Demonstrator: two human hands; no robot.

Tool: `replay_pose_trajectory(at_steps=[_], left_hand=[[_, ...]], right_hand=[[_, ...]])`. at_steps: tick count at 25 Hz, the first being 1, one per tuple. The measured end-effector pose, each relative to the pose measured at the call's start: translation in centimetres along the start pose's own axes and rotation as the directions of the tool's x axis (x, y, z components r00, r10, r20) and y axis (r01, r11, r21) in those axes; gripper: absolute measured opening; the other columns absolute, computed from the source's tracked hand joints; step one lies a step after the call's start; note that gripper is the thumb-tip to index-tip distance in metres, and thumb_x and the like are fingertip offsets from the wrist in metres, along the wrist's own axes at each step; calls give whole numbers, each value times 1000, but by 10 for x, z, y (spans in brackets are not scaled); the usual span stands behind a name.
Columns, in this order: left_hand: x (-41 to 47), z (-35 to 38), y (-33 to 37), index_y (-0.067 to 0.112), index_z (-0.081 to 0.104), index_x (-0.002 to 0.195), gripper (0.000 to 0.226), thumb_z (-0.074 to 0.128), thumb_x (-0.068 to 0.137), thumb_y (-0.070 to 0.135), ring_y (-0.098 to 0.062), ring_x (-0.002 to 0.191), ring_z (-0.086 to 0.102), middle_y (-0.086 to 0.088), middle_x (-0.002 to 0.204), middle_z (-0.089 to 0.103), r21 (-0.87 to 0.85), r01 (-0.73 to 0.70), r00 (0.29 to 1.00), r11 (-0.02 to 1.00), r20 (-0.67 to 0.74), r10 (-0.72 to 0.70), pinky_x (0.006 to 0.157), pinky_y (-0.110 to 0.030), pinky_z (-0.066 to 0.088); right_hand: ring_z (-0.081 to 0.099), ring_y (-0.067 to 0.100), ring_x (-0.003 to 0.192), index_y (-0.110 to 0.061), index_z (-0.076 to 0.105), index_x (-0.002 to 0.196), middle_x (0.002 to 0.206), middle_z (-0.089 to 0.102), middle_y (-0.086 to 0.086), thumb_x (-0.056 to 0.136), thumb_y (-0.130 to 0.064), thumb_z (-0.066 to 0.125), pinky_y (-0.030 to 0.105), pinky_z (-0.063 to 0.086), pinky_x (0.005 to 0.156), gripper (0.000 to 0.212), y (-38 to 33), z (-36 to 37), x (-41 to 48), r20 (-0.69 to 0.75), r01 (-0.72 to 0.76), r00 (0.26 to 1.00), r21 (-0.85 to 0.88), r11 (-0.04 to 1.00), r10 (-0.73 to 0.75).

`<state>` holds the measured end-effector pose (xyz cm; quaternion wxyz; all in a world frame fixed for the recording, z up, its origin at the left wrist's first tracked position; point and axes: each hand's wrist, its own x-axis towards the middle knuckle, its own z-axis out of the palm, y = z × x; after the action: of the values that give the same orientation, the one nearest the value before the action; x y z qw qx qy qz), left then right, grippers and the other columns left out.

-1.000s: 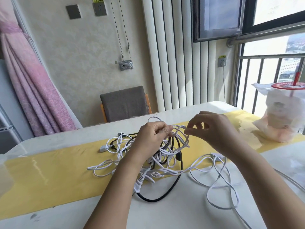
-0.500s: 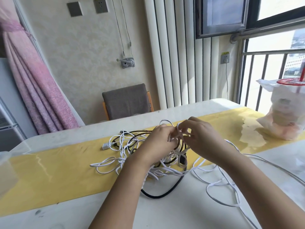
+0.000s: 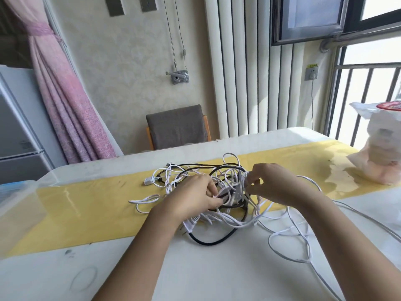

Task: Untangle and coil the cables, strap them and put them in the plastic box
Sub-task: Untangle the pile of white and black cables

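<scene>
Cable tangle (image 3: 233, 193), white and black cords knotted together, lies at centre frame on the yellow table runner (image 3: 91, 205) in the head view. The left hand (image 3: 193, 198) grips strands at its middle, and the right hand (image 3: 275, 185) pinches white loops just beside it. Pulling the hands apart would likely cinch the knots, and the white plug (image 3: 191, 224) could snag.

So the left hand (image 3: 195, 198) has dropped from holding a bunch of white loops up in the air, and now it's down on the tangled heap of white and black cables (image 3: 230, 177), fingers dug into the middle. The right hand (image 3: 275, 185) closed the gap and moved in close, pinching white strands at the heap's upper right.
</scene>
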<state>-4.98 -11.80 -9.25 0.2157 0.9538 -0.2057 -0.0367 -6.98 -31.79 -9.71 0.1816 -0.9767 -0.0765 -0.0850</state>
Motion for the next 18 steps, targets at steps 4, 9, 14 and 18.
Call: replay_pose_trajectory(at_steps=[4,9,14,18], left_hand=[[2,14,-14,26,41,140,62,62,82,16,-12,125,44,5,143,42,84,-25,1000,996,5,24,95,-20,36],[16,35,-20,19,70,94,17,62,81,10,-20,78,58,-3,84,68,-87,-65,982,994,-181,48,58,-24,36],[27,11,-8,10,65,74,17,55,79,24,-16,61,52,-6,65,58,-653,-4,981,758,-147,-122,64,-29,40],[13,-36,14,13,59,66,25,58,90,19,-11,46,50,1,53,57,-542,-35,991,839,90,100,50,-22,40]], right_hand=[[46,19,76,-19,68,80,82,51,-1,78,2,52,28,34,61,27,-4,12,6,-127,48,991,47,998,-41],[48,20,74,-16,69,84,86,51,1,74,-10,69,22,34,58,11,-3,20,9,-54,84,996,170,982,-76],[43,24,61,-10,55,64,74,42,1,71,-19,71,37,34,57,20,-17,34,13,-256,113,965,194,974,-60],[38,24,54,-9,48,55,68,39,4,67,-16,72,39,34,52,27,-11,22,10,-387,115,922,272,955,-1]])
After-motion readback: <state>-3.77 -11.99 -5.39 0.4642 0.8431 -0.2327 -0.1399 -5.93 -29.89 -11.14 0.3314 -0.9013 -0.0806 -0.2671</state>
